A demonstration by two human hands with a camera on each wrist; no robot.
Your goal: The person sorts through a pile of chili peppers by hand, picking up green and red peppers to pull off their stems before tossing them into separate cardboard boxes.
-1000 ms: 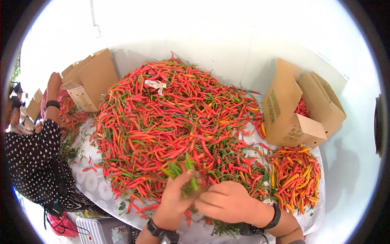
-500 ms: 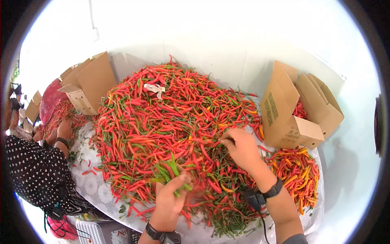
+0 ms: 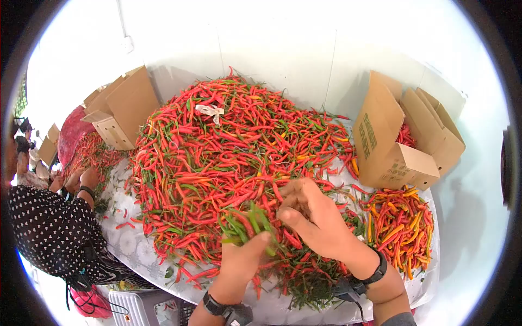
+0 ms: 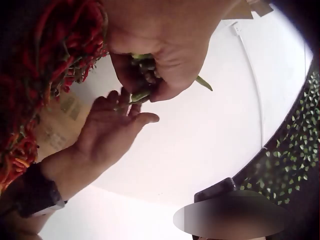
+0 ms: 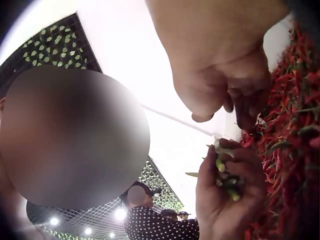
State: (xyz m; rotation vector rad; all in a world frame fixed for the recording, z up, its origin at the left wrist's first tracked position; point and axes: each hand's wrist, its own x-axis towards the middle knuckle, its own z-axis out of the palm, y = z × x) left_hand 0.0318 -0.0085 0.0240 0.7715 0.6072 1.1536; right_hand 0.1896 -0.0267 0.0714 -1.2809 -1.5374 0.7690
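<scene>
Green chillies [image 3: 244, 224], with a red one among them, stick out of my left hand [image 3: 239, 266], which grips the bunch above the lower middle of a large red chilli pile [image 3: 217, 157]. Just right of the bunch is my right hand [image 3: 321, 223], fingers loosely bent and thumb apart. The left wrist view shows the right palm [image 4: 107, 130] facing the bunch, its fingertips near a green chilli's end [image 4: 140, 96]; whether they touch cannot be told. No chilli shows between the right hand's fingers [image 5: 245, 100] in the right wrist view.
A smaller heap of orange and red chillies [image 3: 397, 231] lies at right, below an open carton [image 3: 378, 138] with chillies inside. Another carton [image 3: 130, 106] stands back left. A person in a dotted top [image 3: 51, 228] works at a chilli heap on the left. Green stems [image 3: 310, 285] lie near the front edge.
My right hand reached from beside the bunch up over the pile, then came back down and left towards it. The left hand keeps its grip, and a red chilli now shows among the green.
</scene>
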